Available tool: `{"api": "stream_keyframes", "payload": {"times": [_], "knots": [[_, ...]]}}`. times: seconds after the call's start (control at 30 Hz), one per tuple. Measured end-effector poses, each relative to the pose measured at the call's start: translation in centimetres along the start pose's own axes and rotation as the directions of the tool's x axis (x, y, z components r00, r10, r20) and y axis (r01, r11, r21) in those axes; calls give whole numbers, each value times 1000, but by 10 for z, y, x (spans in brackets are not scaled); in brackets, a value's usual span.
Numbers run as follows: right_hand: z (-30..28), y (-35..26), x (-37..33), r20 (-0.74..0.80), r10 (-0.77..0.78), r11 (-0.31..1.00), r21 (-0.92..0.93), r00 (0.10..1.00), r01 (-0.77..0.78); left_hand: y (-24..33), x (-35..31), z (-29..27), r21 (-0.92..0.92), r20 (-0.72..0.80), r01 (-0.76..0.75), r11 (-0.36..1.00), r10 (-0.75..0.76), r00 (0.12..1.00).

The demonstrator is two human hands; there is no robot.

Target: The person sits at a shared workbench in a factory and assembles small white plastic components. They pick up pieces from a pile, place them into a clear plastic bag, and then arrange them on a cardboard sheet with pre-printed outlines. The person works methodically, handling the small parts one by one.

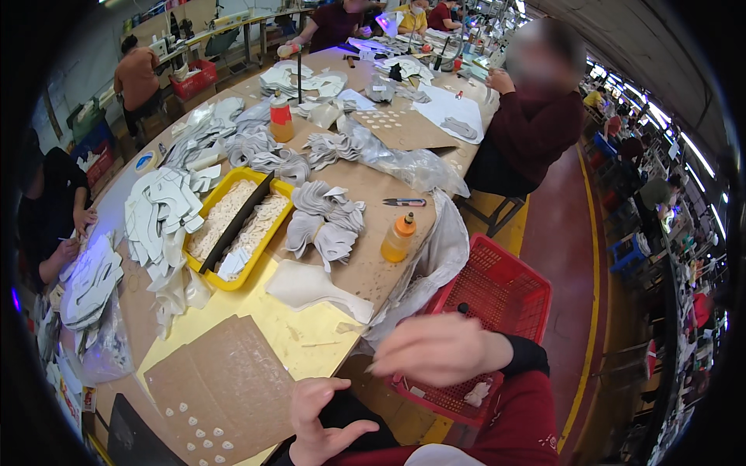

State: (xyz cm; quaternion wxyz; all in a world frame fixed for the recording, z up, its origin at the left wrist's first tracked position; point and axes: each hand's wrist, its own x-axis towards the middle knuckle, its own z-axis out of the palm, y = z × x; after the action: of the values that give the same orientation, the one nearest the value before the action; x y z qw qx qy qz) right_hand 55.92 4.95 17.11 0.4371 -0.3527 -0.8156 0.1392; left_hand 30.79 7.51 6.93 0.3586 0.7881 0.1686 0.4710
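My left hand is low in the view beside the table's near edge, its thumb and forefinger spread apart with nothing between them. Above the red plastic crate's near side, my right hand is smeared by motion; what its fingertips hold, if anything, cannot be made out. A brown cardboard sheet lies left of my hands, with several small whitish pieces in rows at its near end. Under it spreads a yellow sheet, which also bears a thin stick. A pale cut piece lies just beyond.
A yellow tray of small pale pieces has a black bar across it. Nearby are bundled grey pieces, an orange glue bottle and thread snips. The red crate stands right. Co-workers sit around the table, one at right.
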Motion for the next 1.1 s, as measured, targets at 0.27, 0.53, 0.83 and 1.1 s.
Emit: {"api": "stream_keyframes", "payload": {"times": [0.27,0.53,0.83,1.1], "knots": [[-117,138,-35,-819,307,906,96,485,-412,-32,10,32,334,298,228,915,-332,895],[-198,357,-106,-911,386,566,109,146,-817,-53,0,44,497,340,304,813,-505,794],[-224,474,-121,-899,389,289,-87,200,-954,-72,-31,61,520,234,302,799,-474,849],[-208,495,-118,-791,366,-143,-568,490,-810,-95,-63,63,600,222,206,773,-408,886]]}}
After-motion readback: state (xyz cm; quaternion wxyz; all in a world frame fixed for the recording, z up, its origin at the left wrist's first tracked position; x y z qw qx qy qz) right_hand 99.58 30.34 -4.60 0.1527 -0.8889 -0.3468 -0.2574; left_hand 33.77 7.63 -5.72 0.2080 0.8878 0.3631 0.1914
